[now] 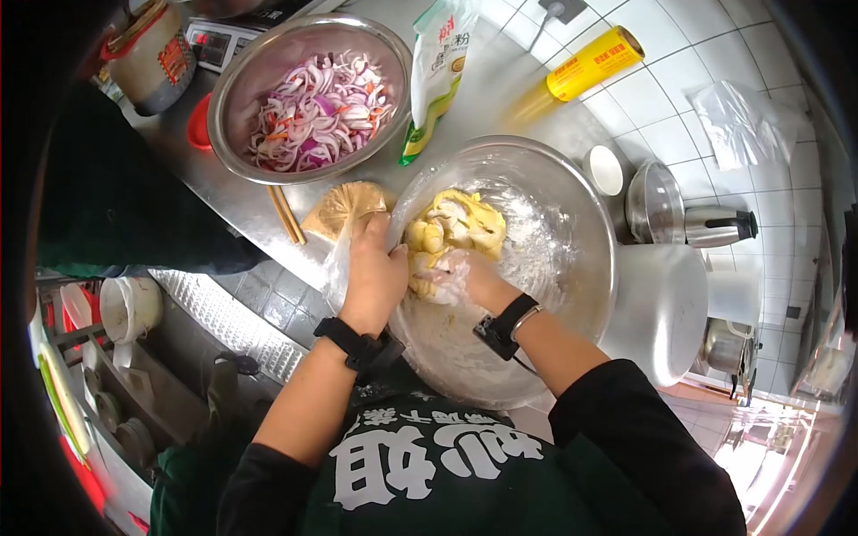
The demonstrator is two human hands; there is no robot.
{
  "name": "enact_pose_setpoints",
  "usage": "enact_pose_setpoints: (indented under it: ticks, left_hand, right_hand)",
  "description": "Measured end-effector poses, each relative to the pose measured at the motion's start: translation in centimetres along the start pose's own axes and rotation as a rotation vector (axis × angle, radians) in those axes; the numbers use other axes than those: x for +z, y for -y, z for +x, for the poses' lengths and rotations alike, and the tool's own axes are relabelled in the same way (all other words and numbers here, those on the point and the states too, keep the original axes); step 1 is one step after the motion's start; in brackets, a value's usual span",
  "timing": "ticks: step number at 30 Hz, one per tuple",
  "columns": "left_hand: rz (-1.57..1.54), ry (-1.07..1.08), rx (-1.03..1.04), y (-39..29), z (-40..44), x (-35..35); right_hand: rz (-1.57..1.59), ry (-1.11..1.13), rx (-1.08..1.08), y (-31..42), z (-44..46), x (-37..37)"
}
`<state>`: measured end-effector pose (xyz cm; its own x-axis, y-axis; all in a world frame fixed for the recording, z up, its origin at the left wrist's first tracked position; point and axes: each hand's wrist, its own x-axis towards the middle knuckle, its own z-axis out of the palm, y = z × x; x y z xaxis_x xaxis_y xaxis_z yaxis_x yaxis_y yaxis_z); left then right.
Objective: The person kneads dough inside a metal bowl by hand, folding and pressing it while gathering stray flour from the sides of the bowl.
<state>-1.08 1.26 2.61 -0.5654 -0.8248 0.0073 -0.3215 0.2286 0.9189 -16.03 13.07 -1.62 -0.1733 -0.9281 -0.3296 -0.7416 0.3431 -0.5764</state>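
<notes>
A large metal mixing bowl (pixel 601 201) holds yellow dough (pixel 483 223) dusted with white flour (pixel 536 223). My right hand (pixel 469 277) is inside it, its floury fingers closed on the lower edge of the dough; the fingertips are partly hidden. At the bowl's left rim, my left hand (pixel 374 277) has its fingers curled over the edge, with thin clear plastic (pixel 337 272) around it. Just beyond that hand lies a clear bag of tan crumbs or powder (pixel 335 207).
Farther back stands a metal bowl of sliced red onions (pixel 322 112), beside a green-and-white packet (pixel 438 76). Chopsticks (pixel 286 214) lie near the counter edge. A yellow roll (pixel 596 62), white cup (pixel 603 170) and big metal pot (pixel 657 313) are rightward. Another person's dark clothing (pixel 116 188) is at left.
</notes>
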Motion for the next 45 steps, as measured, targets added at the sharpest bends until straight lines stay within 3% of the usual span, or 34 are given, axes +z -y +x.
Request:
enact_pose_setpoints:
  ticks: [3, 6, 7, 10, 11, 12, 14, 16, 19, 24, 25, 28, 29, 31, 33, 35, 37, 39, 41, 43, 44, 45]
  left_hand:
    - [0.032, 0.004, 0.027, 0.4, 0.2, -0.2]
    - [0.066, -0.002, 0.030, 0.3, -0.1, 0.3]
    - [0.076, -0.016, 0.024, 0.2, -0.1, 0.4]
    - [0.061, 0.021, -0.033, 0.1, 0.1, 0.3]
    - [0.035, 0.048, -0.045, -0.3, 0.4, 0.0]
    - [0.008, 0.076, -0.068, -0.7, 0.4, -0.3]
    - [-0.012, 0.095, -0.091, -0.6, 0.0, -0.3]
    - [0.001, 0.076, -0.066, -0.1, 0.1, 0.1]
    - [-0.022, 0.087, -0.099, 0.5, 0.1, 0.5]
    - [-0.039, 0.095, -0.116, 0.0, -0.1, 0.4]
    - [-0.044, 0.077, -0.120, -0.1, -0.1, 0.4]
    - [-0.015, 0.064, -0.102, 0.4, -0.1, 0.8]
    - [-0.021, 0.075, -0.114, 0.2, 0.0, 0.7]
    - [-0.034, 0.104, -0.139, -0.3, 0.1, 0.3]
    - [-0.029, 0.109, -0.179, -0.2, 0.4, 0.4]
    - [-0.045, 0.100, -0.208, 0.4, 0.4, 0.9]
    - [-0.084, 0.075, -0.213, 1.6, 0.6, 1.6]
    - [-0.102, 0.058, -0.231, 2.5, 1.1, 2.1]
    - [-0.147, 0.066, -0.259, 2.4, 1.1, 2.2]
    - [-0.220, 0.091, -0.288, 1.5, 1.1, 1.9]
    - [-0.212, 0.086, -0.288, 1.6, 1.2, 1.9]
    - [-0.202, 0.081, -0.289, 1.8, 1.0, 2.1]
  right_hand:
    - [-0.123, -0.261, -0.329, -6.8, 3.2, 4.9]
    - [-0.355, -0.338, 0.149, -1.8, 1.8, 3.9]
    - [-0.321, -0.301, 0.212, -1.3, 1.7, 4.1]
    - [-0.374, -0.134, -0.255, -4.1, 1.3, 3.9]
    - [-0.295, -0.262, -0.519, -4.2, 0.1, 2.1]
    - [0.040, -0.079, -0.138, -4.1, -0.7, 0.7]
    - [0.279, 0.034, -0.054, -0.4, -2.9, -4.4]
    - [0.296, -0.055, 0.372, -2.8, -3.6, -9.3]
    - [-0.015, -0.458, 0.021, -10.9, -3.8, -6.5]
    - [-0.245, -0.521, -0.205, -16.7, -0.7, -7.3]
    - [-0.242, -0.587, -0.146, -17.4, -0.9, -7.4]
    - [-0.146, -0.251, 0.177, -17.2, -1.7, -2.5]
    - [-0.112, -0.169, -0.002, -14.1, -2.7, -2.6]
    - [-0.084, 0.137, -0.055, -12.8, -3.8, -3.7]
    - [-0.459, -0.041, -0.031, -17.9, -4.7, -5.5]
    - [-0.594, -0.169, -0.046, -21.1, -5.3, -4.2]
    - [-0.496, -0.254, -0.100, -22.0, -6.5, -1.3]
    - [0.030, -0.200, -0.282, -11.7, -6.9, -0.6]
    - [0.045, -0.130, -0.142, -7.8, -7.9, -1.7]
    - [-0.130, -0.249, -0.401, -10.6, -8.6, -2.9]
    - [0.020, -0.162, -0.071, -14.4, -9.3, -4.2]
    - [0.175, -0.100, 0.125, -15.3, -9.9, -4.2]
